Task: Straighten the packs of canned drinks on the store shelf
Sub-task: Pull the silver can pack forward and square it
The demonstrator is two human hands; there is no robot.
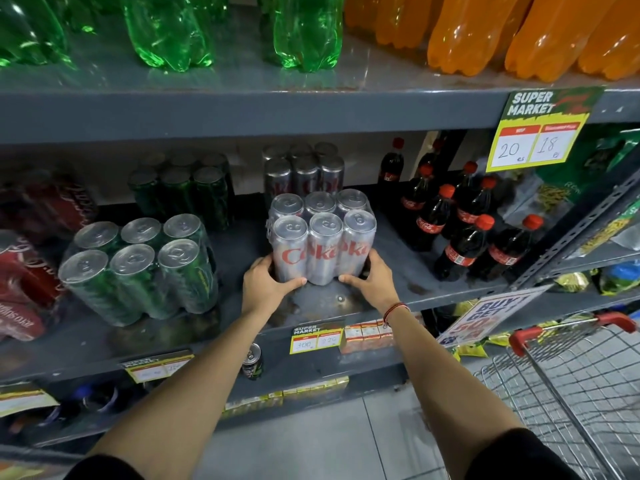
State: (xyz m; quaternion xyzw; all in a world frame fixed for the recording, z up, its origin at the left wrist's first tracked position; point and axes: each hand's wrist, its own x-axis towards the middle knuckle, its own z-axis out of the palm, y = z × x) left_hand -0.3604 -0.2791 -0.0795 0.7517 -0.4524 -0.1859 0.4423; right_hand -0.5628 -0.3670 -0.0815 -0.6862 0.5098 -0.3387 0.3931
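A shrink-wrapped pack of silver cola cans (322,233) stands upright in the middle of the grey shelf (346,303). My left hand (266,282) grips its lower left corner and my right hand (372,280) grips its lower right corner. A second silver pack (303,173) stands behind it. To the left, a pack of green cans (138,268) sits skewed near the shelf's front, with another green pack (183,188) behind. Red can packs (24,265) lie at the far left.
Small cola bottles with red caps (464,220) stand right of the silver pack. Green bottles (166,32) and orange bottles (502,32) fill the shelf above. A wire shopping cart (571,375) stands at the lower right. A loose can (252,362) sits on the shelf below.
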